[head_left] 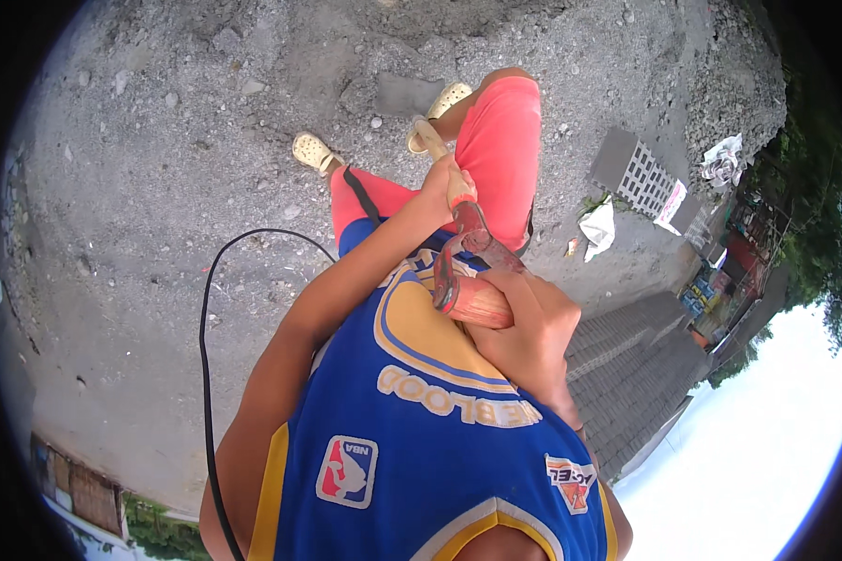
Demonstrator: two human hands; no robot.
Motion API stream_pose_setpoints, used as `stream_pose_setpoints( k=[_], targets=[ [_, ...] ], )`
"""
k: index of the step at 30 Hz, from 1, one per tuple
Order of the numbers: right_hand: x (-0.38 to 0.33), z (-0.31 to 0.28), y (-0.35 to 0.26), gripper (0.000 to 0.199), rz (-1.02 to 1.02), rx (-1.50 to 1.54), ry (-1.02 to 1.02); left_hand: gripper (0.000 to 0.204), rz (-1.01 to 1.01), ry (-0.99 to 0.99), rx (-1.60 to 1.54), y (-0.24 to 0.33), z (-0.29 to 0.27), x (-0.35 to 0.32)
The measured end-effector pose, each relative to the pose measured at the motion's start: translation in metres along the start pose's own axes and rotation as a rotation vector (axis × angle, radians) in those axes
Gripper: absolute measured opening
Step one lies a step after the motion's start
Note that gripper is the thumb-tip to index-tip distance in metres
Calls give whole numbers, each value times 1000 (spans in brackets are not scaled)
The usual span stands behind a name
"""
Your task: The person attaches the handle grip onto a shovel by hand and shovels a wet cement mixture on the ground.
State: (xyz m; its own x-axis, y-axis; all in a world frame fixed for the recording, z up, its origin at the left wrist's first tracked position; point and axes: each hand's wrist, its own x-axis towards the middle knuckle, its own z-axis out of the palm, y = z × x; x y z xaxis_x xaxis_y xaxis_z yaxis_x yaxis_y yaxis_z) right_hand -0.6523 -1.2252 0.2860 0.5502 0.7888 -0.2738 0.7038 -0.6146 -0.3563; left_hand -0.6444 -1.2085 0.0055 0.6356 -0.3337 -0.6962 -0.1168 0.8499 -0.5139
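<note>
A shovel slants away from my body, its wooden shaft (431, 138) reaching down between my feet to a flat grey blade (408, 94) on the ground. Its worn red D-shaped handle (471, 234) is at my waist, with a wooden crosspiece (480, 304). My left hand (447, 190) is closed round the shaft just below the red part. At the top end, my right hand (531, 327) grips the handle beside the crosspiece; some of its fingers are hidden.
Cream clogs (314, 151) stand on grey gravelly ground (159, 187). A black cable (205, 346) loops at my left. To the right are concrete blocks (647, 178), a white bag (598, 227) and crumpled plastic (723, 161). A block wall (627, 374) rises behind my right side.
</note>
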Motion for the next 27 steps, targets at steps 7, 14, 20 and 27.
stream_pose_setpoints(
  k=[7,14,20,27],
  targets=[
    [-14,19,-2,31,2,25,-20,35,-33,-12,112,8,-16,1],
    [-39,10,-12,29,-5,29,-7,35,-78,-28,152,-5,-22,-19],
    [-31,39,7,27,10,-86,55,27,-97,-72,73,12,-25,29],
    [-57,58,14,25,98,-27,-16,37,-54,17,195,2,-57,35]
  ],
)
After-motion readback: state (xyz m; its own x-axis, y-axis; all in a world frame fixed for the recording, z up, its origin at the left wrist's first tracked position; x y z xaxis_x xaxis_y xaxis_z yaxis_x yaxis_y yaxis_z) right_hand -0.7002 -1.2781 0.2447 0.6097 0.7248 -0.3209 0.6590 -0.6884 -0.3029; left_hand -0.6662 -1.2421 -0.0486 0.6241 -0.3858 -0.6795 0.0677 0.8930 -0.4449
